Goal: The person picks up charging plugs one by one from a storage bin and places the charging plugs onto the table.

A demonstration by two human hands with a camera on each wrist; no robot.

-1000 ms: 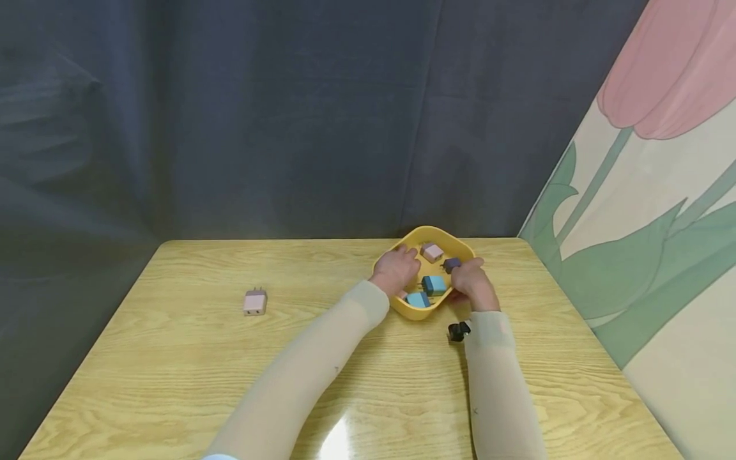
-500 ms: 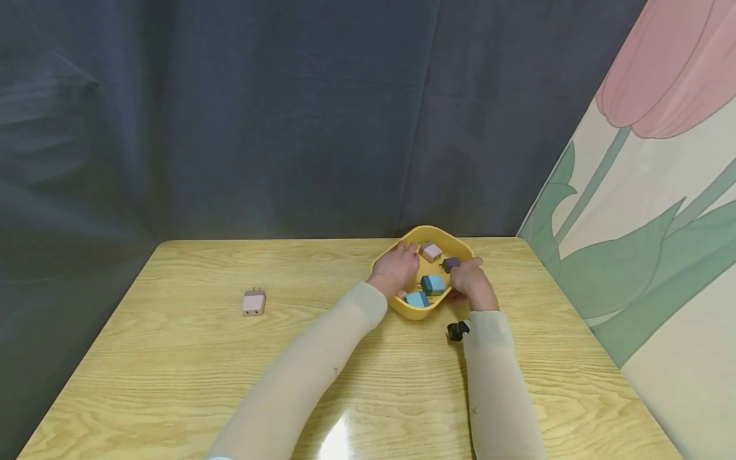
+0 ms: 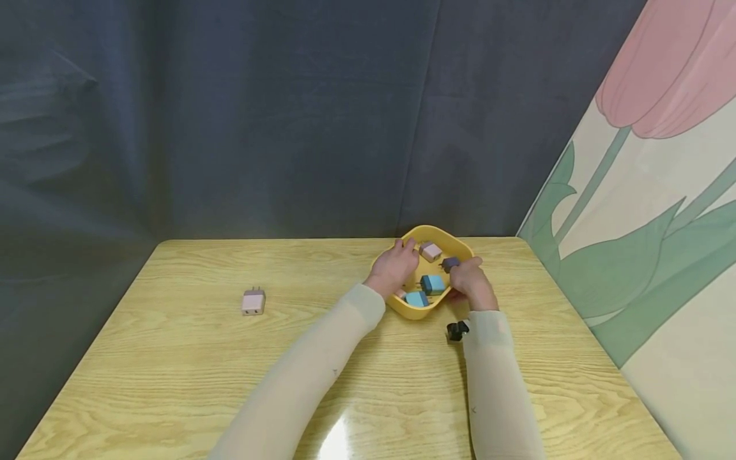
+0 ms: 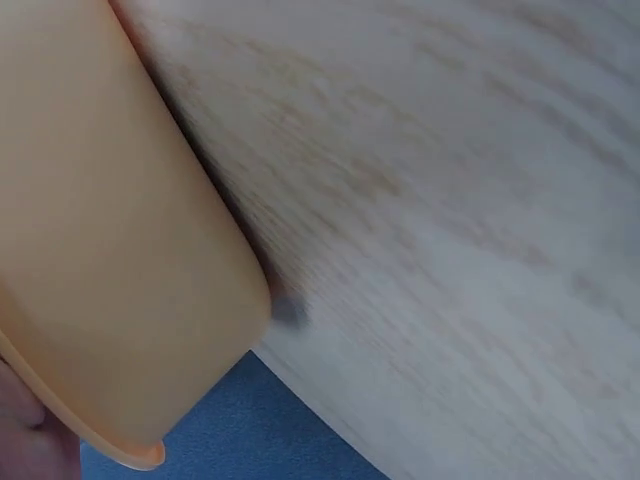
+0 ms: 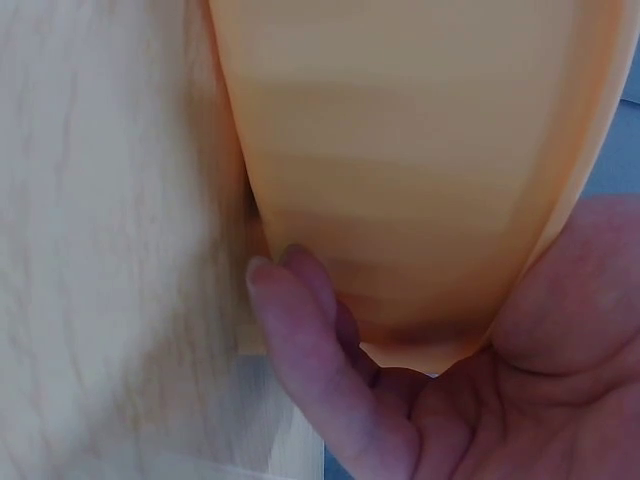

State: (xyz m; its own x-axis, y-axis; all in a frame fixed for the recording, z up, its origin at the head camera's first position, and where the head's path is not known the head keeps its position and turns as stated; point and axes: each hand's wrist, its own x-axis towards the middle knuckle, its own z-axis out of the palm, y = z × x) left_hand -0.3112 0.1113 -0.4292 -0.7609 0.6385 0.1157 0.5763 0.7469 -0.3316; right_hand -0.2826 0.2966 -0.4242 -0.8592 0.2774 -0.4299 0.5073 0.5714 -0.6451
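Right up against the yellow bin (image 3: pixel 409 312) now! Gripping its wall with the right hand (image 3: pixel 473 281), fingers curled along the outside; draped over the opposite edge with the left hand (image 3: pixel 393 265), though cannot tell whether clasping anything there. Caught squarely between the two, then: right of the left hand, left of the right, without any clear long axis. Spotting inside, just left of the right hand, a dark charger (image 3: pixel 451 263) and a blue charger (image 3: pixel 435 285). Leaving a lone pink charger (image 3: pixel 253 301) on the tabletop (image 3: pixel 230 383), well left of the left hand, the nearer one. Barely different from a second ago: only nudged slightly farther along the edge with the left fingertips.
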